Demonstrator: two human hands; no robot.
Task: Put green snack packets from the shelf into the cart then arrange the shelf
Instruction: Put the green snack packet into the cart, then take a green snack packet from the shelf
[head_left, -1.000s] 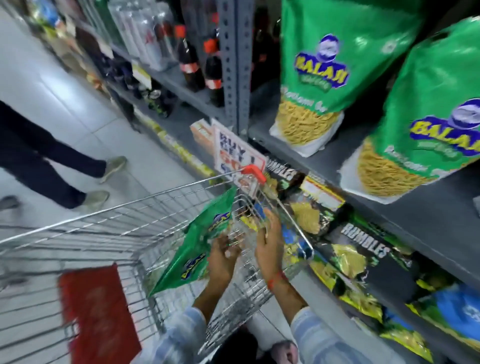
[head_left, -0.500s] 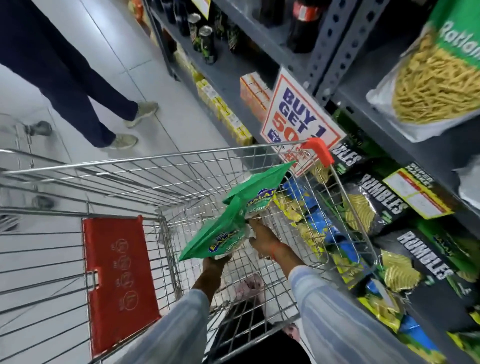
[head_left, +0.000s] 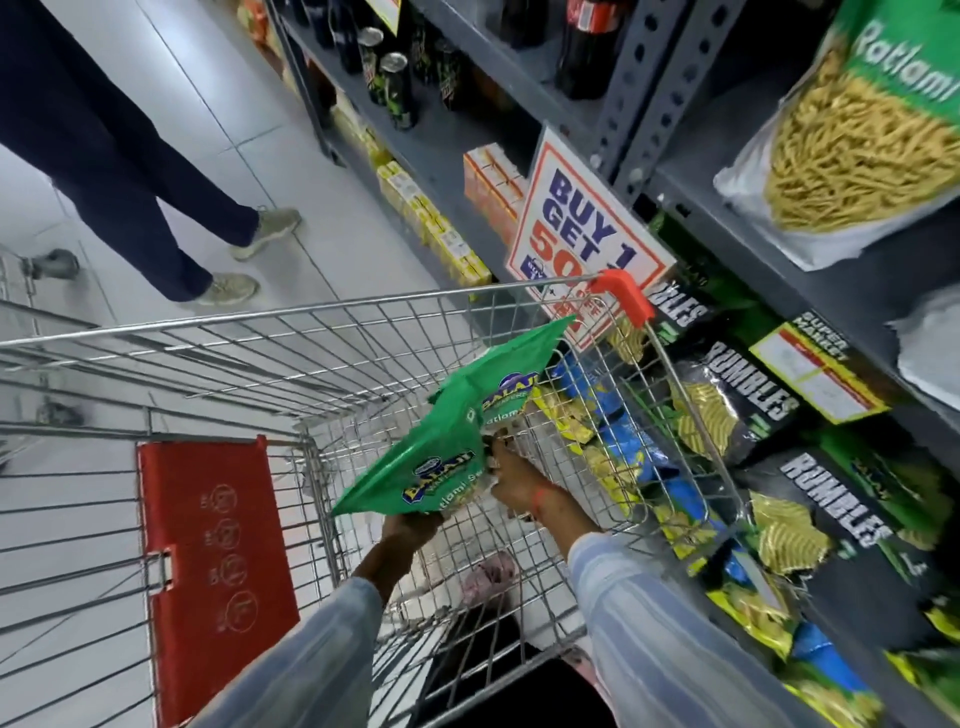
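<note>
Two green Balaji snack packets are held low inside the wire cart (head_left: 270, 317). My left hand (head_left: 410, 525) grips the bottom edge of the nearer green packet (head_left: 415, 473). My right hand (head_left: 519, 483) holds the second green packet (head_left: 509, 379), which lies tilted behind the first. Another green packet of the same snack (head_left: 857, 130) leans on the grey shelf (head_left: 737, 218) at the upper right.
Black Rumbles packets (head_left: 748, 395) and yellow-blue packets fill the lower shelf just right of the cart. A "Buy 1 Get 1" sign (head_left: 582, 228) sticks out above the cart's red corner (head_left: 623, 296). A person's legs (head_left: 119, 171) stand on the tiled floor beyond. The red child-seat flap (head_left: 208, 566) is at left.
The view has tipped down from the shelf toward the cart. Both hands have carried the two green packets deeper into the cart basket.
</note>
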